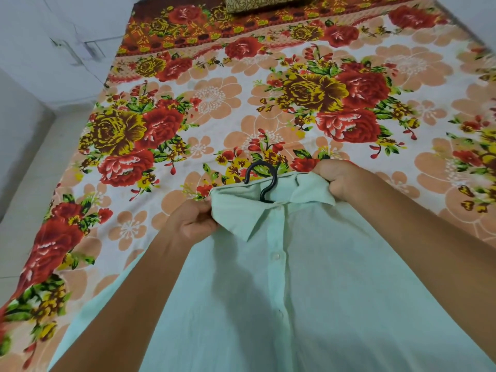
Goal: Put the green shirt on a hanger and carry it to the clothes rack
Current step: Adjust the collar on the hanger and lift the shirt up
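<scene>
A pale green button-up shirt (295, 291) hangs in front of me over the bed, front side facing me, buttons closed down the middle. A black hanger (264, 178) is inside it; only its hook sticks out of the collar opening. My left hand (192, 224) pinches the left collar point and shoulder. My right hand (335, 181) grips the right side of the collar. The hanger's arms are hidden under the fabric.
Below the shirt lies a bed (214, 103) covered with a floral sheet in red, yellow and peach. A patterned pillow (263, 2) sits at the far end. A white wall and pale floor (32, 130) run along the left.
</scene>
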